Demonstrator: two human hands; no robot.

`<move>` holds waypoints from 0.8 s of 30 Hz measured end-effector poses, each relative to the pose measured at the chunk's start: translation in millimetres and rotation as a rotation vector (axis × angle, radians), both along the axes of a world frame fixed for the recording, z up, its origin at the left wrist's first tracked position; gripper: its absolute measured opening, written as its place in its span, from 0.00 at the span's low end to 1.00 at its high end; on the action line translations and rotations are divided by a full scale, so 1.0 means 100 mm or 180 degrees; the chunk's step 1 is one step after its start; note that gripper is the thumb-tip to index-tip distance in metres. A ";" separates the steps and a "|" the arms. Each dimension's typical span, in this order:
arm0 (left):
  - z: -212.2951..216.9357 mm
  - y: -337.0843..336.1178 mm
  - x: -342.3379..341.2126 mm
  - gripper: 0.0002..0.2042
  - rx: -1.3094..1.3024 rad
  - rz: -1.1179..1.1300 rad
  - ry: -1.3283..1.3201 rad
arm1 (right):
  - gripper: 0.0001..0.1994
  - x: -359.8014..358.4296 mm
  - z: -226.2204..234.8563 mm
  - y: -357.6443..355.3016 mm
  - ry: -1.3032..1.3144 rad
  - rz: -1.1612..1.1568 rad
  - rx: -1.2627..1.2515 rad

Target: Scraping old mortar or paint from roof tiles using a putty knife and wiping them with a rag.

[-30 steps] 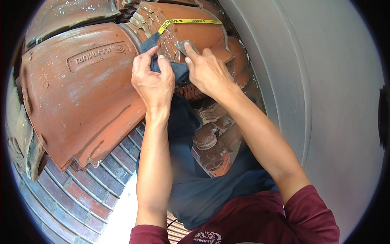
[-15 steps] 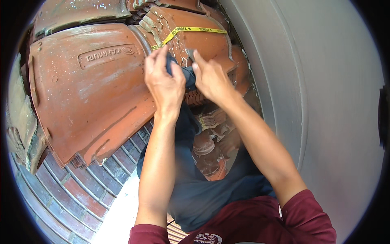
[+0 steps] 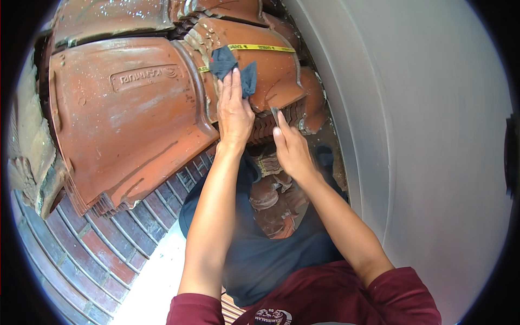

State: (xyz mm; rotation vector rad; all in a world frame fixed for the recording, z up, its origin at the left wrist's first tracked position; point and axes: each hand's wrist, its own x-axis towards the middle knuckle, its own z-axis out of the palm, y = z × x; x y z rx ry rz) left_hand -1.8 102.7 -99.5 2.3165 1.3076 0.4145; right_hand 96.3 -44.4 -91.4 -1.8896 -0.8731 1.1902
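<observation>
My left hand (image 3: 234, 111) lies flat on a dark blue cloth (image 3: 226, 60) and presses it against a bundle of red clay roof tiles (image 3: 273, 76). A yellow strap (image 3: 261, 47) runs around that bundle. My right hand (image 3: 292, 153) is lower, at the bundle's bottom edge, fingers together. A small grey thing shows at its fingertips, and I cannot tell whether it is held. A big red tile (image 3: 130, 119) with a raised stamp lies to the left of both hands.
A smooth grey wall (image 3: 411, 141) curves along the right side. Broken tile pieces (image 3: 271, 203) lie below the hands, next to my dark blue trousers (image 3: 260, 260). Red brick paving (image 3: 92, 244) covers the ground at lower left.
My left hand has slid up with the cloth onto the strapped tiles. My right hand has let go of the cloth and dropped to the bundle's lower edge.
</observation>
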 end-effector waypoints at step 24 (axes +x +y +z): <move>0.27 -0.27 -0.27 0.26 0.0530 -0.0672 0.0807 | 0.29 0.55 0.21 -1.78 0.0886 -0.0701 -0.1178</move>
